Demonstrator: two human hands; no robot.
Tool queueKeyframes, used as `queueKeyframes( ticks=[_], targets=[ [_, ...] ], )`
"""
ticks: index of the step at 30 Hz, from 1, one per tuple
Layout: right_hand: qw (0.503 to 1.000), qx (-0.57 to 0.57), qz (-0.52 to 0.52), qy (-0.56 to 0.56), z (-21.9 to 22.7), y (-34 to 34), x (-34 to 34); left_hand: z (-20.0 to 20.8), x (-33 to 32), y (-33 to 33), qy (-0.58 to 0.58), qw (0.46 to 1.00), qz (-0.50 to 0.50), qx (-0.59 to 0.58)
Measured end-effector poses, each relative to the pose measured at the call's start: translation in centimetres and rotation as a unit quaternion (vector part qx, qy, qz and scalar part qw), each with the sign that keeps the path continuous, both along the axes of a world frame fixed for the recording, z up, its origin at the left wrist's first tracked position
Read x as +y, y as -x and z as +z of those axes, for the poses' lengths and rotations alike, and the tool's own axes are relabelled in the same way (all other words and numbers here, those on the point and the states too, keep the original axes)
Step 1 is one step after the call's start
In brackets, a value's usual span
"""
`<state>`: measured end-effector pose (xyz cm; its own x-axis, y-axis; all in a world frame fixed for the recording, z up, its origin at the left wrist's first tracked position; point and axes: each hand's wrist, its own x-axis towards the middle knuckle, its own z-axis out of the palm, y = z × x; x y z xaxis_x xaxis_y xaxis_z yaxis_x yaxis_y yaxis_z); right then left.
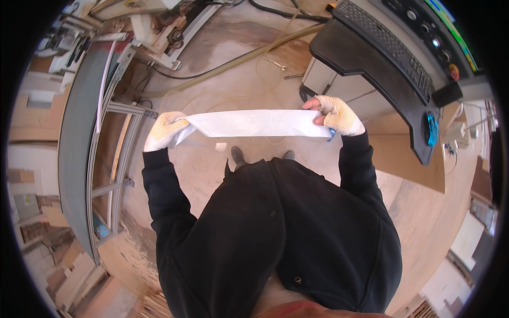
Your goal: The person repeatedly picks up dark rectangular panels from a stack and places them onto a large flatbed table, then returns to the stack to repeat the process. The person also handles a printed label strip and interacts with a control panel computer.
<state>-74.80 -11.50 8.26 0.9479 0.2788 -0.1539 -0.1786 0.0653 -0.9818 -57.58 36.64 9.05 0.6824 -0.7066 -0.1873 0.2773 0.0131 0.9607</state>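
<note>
A long white strip (249, 123), looking like paper or thin film, is stretched level between my two hands above the floor. My left hand (166, 129), in a white knitted work glove, is closed on one end, where the strip folds over and a flap hangs down. My right hand (342, 115) wears a similar glove with bare fingertips showing. It pinches the other end between thumb and fingers. Something small and blue (332, 134) shows just under the right hand; its kind cannot be made out.
To the left runs a long machine bed with a grey-green belt (79, 138) on a metal frame. A keyboard (387, 45) and a black console shelf (366, 58) are at the upper right. A hose (228, 66) and a wrench (275, 64) lie on the floor ahead.
</note>
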Motion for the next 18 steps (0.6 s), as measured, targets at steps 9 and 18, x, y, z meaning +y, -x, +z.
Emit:
queueKeyframes(
  ticks=[9,18],
  targets=[
    [0.972,-0.045,-0.177,0.149,-0.6,1.3,1.3,-3.9,7.9,-7.7,-0.401,0.886,0.027,-0.23],
    [0.687,-0.08,-0.358,0.628,-4.0,-1.7,4.2,-17.5,20.8,-14.2,-0.49,0.835,0.218,-0.124]
  ],
)
